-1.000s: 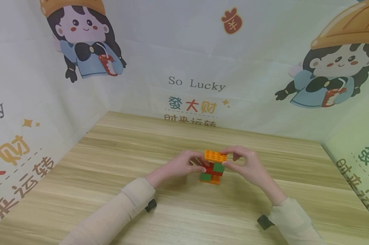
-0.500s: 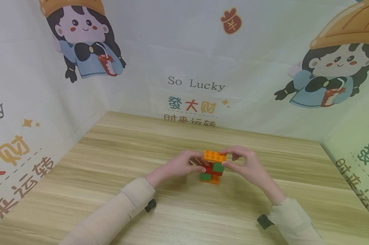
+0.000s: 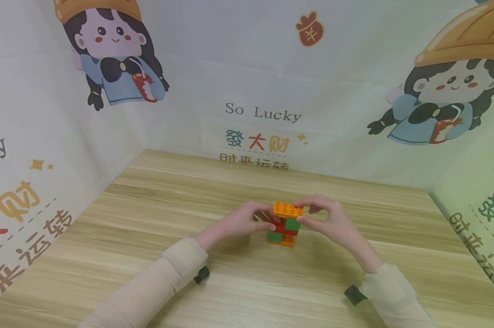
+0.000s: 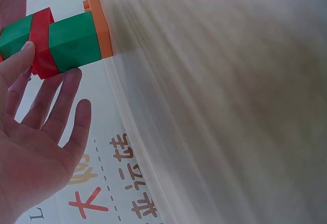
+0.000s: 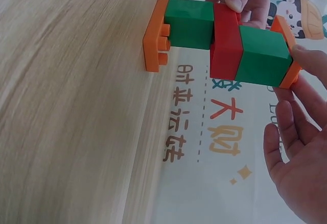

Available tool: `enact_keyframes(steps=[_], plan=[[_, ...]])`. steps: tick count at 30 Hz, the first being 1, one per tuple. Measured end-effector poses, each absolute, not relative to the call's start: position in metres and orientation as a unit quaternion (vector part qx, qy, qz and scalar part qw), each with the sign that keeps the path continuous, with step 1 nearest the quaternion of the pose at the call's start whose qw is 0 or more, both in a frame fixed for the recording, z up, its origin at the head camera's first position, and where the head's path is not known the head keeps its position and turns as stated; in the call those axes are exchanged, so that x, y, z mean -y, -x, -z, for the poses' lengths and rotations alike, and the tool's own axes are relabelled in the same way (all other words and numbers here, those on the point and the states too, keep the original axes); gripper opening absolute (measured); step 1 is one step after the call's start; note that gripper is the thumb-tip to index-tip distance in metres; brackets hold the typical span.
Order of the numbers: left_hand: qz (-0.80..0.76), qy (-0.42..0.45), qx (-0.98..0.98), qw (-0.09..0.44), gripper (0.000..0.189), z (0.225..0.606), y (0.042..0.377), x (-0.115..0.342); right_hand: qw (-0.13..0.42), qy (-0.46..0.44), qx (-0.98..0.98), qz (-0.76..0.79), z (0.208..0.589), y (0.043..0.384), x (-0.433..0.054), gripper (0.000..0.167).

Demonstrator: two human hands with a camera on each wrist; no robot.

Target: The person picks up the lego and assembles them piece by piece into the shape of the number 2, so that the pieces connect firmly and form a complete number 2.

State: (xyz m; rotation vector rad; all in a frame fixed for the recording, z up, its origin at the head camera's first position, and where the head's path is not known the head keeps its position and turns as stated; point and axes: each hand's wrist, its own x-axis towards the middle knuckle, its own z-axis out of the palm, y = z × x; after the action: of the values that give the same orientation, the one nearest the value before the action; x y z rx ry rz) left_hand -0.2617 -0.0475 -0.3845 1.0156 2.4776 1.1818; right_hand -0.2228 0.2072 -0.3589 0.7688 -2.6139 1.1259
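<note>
A stepped stack of toy building bricks stands on the wooden table, centred in the head view. From the bottom up it has an orange plate [image 3: 287,243], a green block [image 5: 190,22], a red brick [image 5: 226,43], a second green block [image 5: 263,53] and another orange plate [image 3: 285,208] with studs on top. My left hand [image 3: 250,219] grips the red brick from the left, thumb on its near side. On the opposite side my right hand [image 3: 330,221] pinches the top orange plate at its right end. The bottom plate's studs show beside the lower green block in the right wrist view.
The wooden table [image 3: 169,196] reaches back to a pale printed cloth [image 3: 197,82] that hangs behind and at both sides. A dark device [image 3: 202,274] sits under the left cuff, and another dark device [image 3: 355,296] by the right cuff.
</note>
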Motion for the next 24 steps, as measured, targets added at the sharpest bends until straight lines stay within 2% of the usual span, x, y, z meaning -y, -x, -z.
enact_keyframes(steps=[24], plan=[[-0.405, -0.341, -0.841, 0.108, 0.021, 0.3850, 0.2616, 0.0474, 0.093, -0.246, 0.880, -0.397, 0.3612, 0.2218, -0.2049, 0.025]])
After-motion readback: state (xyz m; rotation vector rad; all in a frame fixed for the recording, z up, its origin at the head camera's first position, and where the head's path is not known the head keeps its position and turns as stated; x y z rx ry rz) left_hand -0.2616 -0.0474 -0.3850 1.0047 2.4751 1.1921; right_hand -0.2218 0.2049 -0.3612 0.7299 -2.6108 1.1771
